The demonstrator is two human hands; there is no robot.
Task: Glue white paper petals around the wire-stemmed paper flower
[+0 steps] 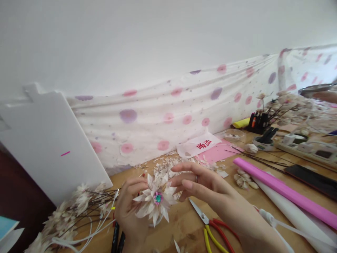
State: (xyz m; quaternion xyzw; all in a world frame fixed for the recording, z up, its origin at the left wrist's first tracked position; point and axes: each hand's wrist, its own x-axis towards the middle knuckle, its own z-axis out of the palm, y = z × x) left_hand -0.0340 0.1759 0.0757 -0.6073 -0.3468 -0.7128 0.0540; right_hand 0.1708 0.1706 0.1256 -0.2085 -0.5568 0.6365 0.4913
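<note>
A handmade flower (155,202) with pointed cream petals and a pink-and-teal centre faces me at the lower middle of the view. My left hand (127,203) is closed around it from behind, and the flower covers part of the fingers. At the flower's right edge is my right hand (210,191), its fingers apart and curved toward the petals; whether a fingertip touches them I cannot tell. Scissors (203,218) with red and yellow handles lie on the table below my right hand. Pale petal scraps (164,163) are scattered behind the flower.
Finished flowers (61,219) and white cords (98,230) lie at left, before a white board (50,140). Along the right are a pink paper roll (279,186), a black case (313,179), a power strip (308,147) and another person's hand (326,97).
</note>
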